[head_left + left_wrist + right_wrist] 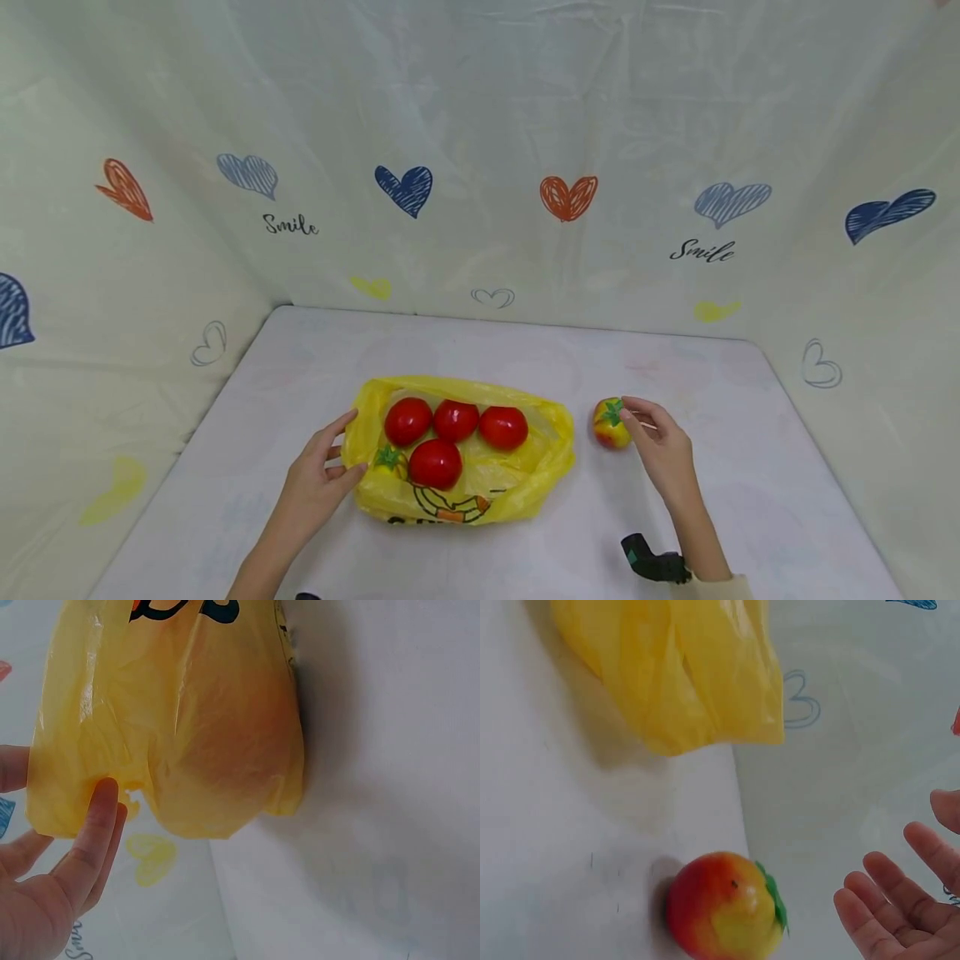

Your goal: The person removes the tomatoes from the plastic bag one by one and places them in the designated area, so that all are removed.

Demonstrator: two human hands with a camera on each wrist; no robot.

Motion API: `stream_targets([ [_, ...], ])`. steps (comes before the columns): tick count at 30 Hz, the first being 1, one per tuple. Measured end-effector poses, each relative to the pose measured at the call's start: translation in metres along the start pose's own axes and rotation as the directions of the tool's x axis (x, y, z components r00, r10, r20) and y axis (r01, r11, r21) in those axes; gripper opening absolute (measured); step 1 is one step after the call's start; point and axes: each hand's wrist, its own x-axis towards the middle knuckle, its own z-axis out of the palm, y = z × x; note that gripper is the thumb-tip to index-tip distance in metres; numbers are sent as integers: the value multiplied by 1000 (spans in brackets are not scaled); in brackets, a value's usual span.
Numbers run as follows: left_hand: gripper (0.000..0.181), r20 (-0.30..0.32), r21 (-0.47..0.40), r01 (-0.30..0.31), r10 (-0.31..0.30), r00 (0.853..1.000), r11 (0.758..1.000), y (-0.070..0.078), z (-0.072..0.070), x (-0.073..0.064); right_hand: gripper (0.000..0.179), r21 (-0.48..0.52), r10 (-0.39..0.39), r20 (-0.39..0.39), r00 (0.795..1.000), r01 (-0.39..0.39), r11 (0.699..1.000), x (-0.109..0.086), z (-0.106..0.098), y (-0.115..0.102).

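Observation:
A yellow plastic bag (517, 500) lies with its mouth open upward. Inside it are several glossy red round fruits (435, 464) and one yellow fruit with green leaves (390, 460). At the bag's left end, my left hand (318, 479) touches the plastic with its fingers and thumb spread; the left wrist view shows long, fairly straight fingers (94, 840) against the bag. To the right of the bag stands a red-and-yellow fruit with a green leafy top (611, 423). My right hand (663, 450) is beside it; in the right wrist view, its extended fingers (889, 889) are apart from the fruit.
The white table (480, 554) backs onto a pale curtain (480, 100) printed with hearts and "Smile". Curtain also hangs along both sides. A black device (654, 562) is strapped to the right wrist.

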Motion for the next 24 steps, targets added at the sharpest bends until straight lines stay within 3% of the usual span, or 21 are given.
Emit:
stream_targets([
  [4,66,4,7,9,-9,1000,1000,0,0,0,38,27,-83,1,997,83,996,-11,10,-13],
  [8,66,6,6,10,-10,1000,1000,2,-1,-1,35,143,-155,43,987,147,979,-36,1,-74],
  [10,66,6,4,10,-10,1000,1000,2,-1,-1,34,179,-156,78,985,141,974,-48,-3,-105],
  [13,66,6,3,10,-10,1000,1000,3,-1,-1,35,162,-142,130,981,121,979,-59,-3,-133],
  [24,66,9,7,8,-8,1000,1000,4,-1,-1,31,142,-234,217,948,207,968,-67,26,-151],
])
